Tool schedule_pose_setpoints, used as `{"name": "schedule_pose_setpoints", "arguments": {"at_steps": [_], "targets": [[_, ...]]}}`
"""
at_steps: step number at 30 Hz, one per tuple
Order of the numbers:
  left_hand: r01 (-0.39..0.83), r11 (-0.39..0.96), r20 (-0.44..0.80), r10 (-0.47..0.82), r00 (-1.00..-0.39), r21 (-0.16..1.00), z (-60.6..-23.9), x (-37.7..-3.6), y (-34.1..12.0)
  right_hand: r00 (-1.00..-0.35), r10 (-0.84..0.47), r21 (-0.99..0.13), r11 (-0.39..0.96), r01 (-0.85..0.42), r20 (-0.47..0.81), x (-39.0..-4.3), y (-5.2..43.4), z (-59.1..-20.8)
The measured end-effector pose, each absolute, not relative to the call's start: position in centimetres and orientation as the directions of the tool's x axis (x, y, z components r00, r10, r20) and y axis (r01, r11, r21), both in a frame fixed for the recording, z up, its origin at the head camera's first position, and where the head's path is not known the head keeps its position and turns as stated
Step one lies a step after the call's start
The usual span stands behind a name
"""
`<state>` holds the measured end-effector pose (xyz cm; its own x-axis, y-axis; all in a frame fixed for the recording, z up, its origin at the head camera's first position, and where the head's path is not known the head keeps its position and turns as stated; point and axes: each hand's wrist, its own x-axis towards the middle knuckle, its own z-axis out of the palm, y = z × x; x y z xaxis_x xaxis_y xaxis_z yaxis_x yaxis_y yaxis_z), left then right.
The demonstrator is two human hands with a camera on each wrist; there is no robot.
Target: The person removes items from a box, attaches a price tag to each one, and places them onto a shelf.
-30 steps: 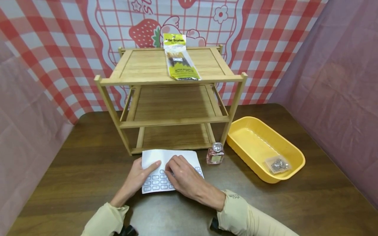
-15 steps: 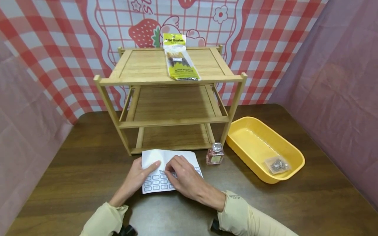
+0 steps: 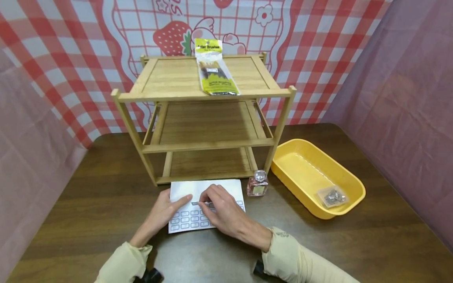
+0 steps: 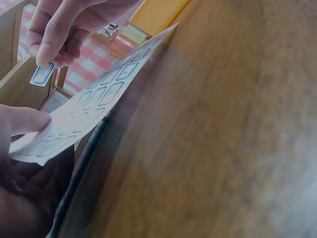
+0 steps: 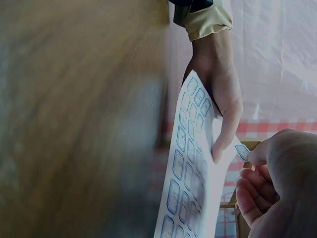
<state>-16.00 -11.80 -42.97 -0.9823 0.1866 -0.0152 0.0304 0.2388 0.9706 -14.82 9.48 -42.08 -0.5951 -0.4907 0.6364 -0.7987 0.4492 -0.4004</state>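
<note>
Left hand (image 3: 161, 214): we press the label sheet (image 3: 187, 220) flat, fingers straight, lower centre.
Right hand (image 3: 221, 210): we pinch one peeled label (image 4: 42, 74).

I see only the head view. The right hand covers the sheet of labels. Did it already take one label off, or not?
Observer: Yes. In the left wrist view the right hand pinches one small label, lifted clear of the label sheet.
Operator: And the left hand, does it grip the sheet?
Observer: In the right wrist view the left hand lies with straight fingers on the sheet; one fingertip presses it down.
Operator: Does the sheet lie flat on the table?
Observer: Not fully. The left wrist view shows the sheet's edge raised off the table, with a shadow under it.
</note>
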Motion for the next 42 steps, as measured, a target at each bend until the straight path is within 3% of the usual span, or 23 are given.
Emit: {"name": "schedule_pose_setpoints", "arguments": {"at_steps": [9, 26, 42], "targets": [[0.131, 0.488, 0.048, 0.178, -0.983, 0.863, -43.3, -16.4, -12.0, -0.592, -0.489, -0.401, 0.445, -0.801, 0.641, -14.9, 9.8, -41.9], [0.147, 0.654, 0.09, 0.119, -0.989, 0.742, -43.8, -16.1, -11.7, -0.614, -0.449, -0.417, 0.465, -0.781, 0.65, -15.2, 10.8, -41.4], [0.164, 0.701, 0.153, 0.08, -0.985, 0.694, -43.8, -15.9, -12.4, -0.629, -0.436, -0.43, 0.473, -0.769, 0.644, -15.5, 11.3, -41.3]]}}
